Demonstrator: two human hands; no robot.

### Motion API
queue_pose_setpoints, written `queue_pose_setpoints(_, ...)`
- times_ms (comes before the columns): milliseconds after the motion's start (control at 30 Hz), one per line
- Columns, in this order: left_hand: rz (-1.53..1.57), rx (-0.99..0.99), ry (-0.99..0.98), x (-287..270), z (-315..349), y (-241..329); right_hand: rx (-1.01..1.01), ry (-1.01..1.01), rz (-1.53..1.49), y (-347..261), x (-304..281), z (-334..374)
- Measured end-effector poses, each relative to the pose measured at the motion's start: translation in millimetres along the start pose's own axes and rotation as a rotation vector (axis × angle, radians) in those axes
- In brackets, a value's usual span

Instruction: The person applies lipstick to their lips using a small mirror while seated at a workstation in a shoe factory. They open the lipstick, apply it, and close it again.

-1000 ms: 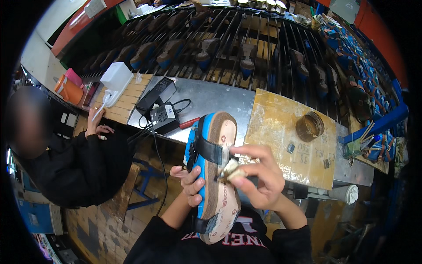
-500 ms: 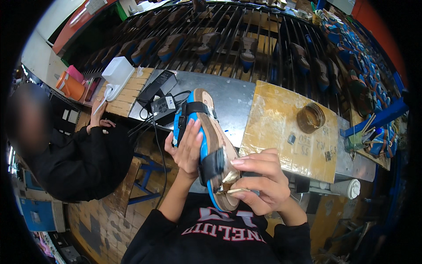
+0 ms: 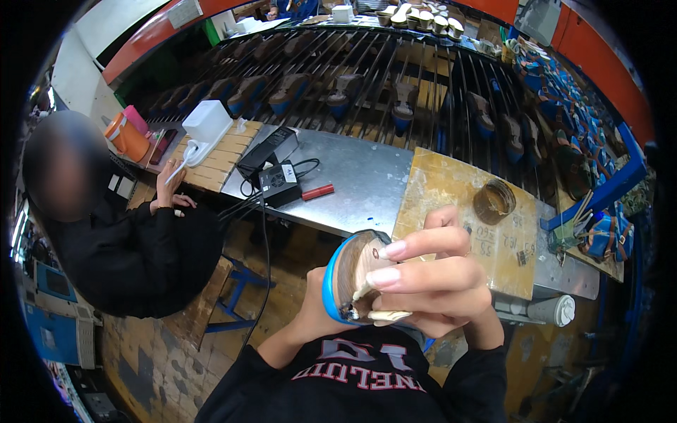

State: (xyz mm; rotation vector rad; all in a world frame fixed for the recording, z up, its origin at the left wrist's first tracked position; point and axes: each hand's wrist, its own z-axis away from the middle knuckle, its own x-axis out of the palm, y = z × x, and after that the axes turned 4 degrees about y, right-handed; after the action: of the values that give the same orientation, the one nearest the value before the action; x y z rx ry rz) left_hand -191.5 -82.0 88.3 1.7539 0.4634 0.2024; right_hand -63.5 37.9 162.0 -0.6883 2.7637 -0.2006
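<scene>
The left hand (image 3: 315, 308) grips a rounded, blue-edged brown sandal (image 3: 345, 273) before the metal desk (image 3: 345, 158); the right hand (image 3: 438, 278) pinches a rough cream scrap (image 3: 391, 316) at its near end. Thin sticks (image 3: 582, 209) stand in a greenish cup (image 3: 561, 239).

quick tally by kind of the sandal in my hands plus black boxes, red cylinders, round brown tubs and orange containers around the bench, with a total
Held sandal: 1
Black boxes: 2 (front box, rear box)
Red cylinder: 1
Round brown tub: 1
Orange container: 1
Total: 6
</scene>
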Motion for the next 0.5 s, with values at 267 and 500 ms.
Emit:
queue_pose_setpoints(267,0.418,-0.465,-0.429,-7,24,4,0.057,-0.264,-0.133,8,-11,3)
queue_pose_setpoints(500,0.425,-0.331,-0.568,-33,26,-34,0.403,-0.197,0.320,23,-29,34)
